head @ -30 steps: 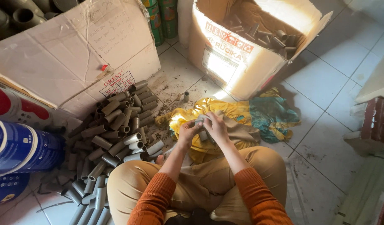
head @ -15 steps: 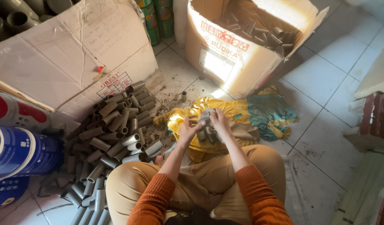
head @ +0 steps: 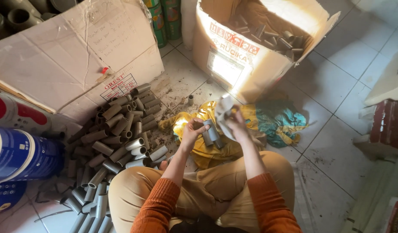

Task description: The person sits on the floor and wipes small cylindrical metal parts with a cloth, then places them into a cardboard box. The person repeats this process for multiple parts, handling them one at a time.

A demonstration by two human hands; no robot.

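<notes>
Fingers of the left hand [head: 191,130] are curled around a short grey pipe piece [head: 212,130], held in front of the body above the lap. Right hand [head: 237,126] is closed on a pale rag [head: 224,111], which is pressed against the same pipe piece. Both forearms wear orange knitted sleeves [head: 268,203]; the person sits cross-legged in tan trousers [head: 207,194] on a white tiled floor [head: 337,142]. Directly beneath the hands lies a yellow cloth [head: 186,123], with a teal cloth [head: 279,123] just beside it to the right. Left of the knees is a heap of grey pipe pieces [head: 117,138], lying against a flattened cardboard sheet [head: 69,56]. Beyond the cloths stands an open cardboard box [head: 233,60] that holds more pipe pieces. Blue drum [head: 22,155] lies at far left.
</notes>
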